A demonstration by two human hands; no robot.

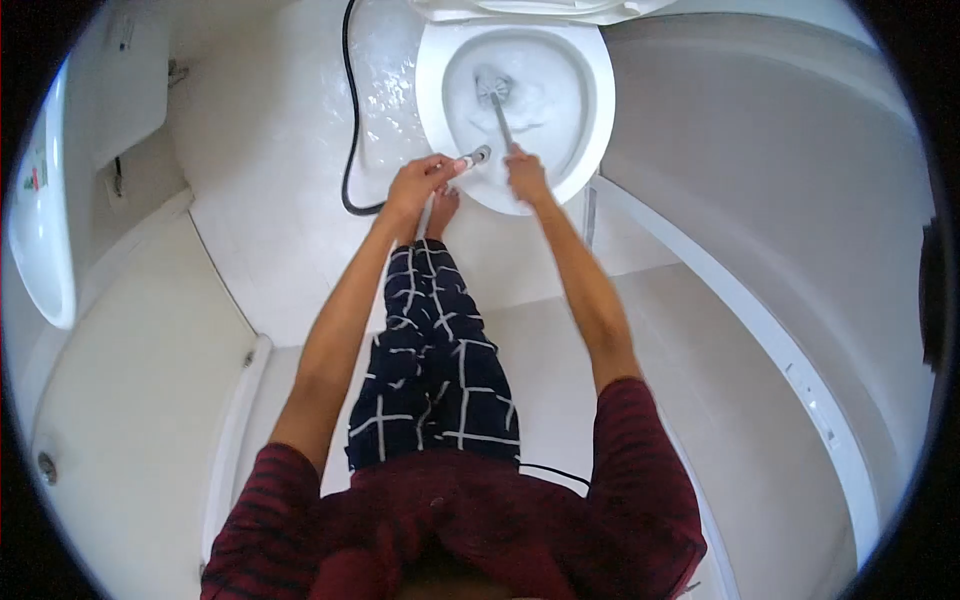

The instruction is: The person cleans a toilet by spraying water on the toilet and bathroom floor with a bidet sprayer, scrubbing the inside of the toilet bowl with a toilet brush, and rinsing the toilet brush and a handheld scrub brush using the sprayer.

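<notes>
right hand [527, 180]: closed round toilet brush [503, 122] handle | brush axis: forward, slightly left, head down in toilet bowl [599, 105] | left hand [420, 186]: grips spray nozzle [479, 156], left of handle, aimed rightward

toilet bowl [600, 110]: white | hose [346, 40]: black | trousers [430, 350]: navy, white grid | shirt [440, 505]: maroon, dark-striped sleeves [645, 450]

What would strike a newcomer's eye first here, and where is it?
Probably the white toilet at top centre, where the right hand holds a toilet brush down inside it. Next, the left hand grips a spray nozzle over the toilet's near left side, and a black hose curves to the toilet's left.
</notes>
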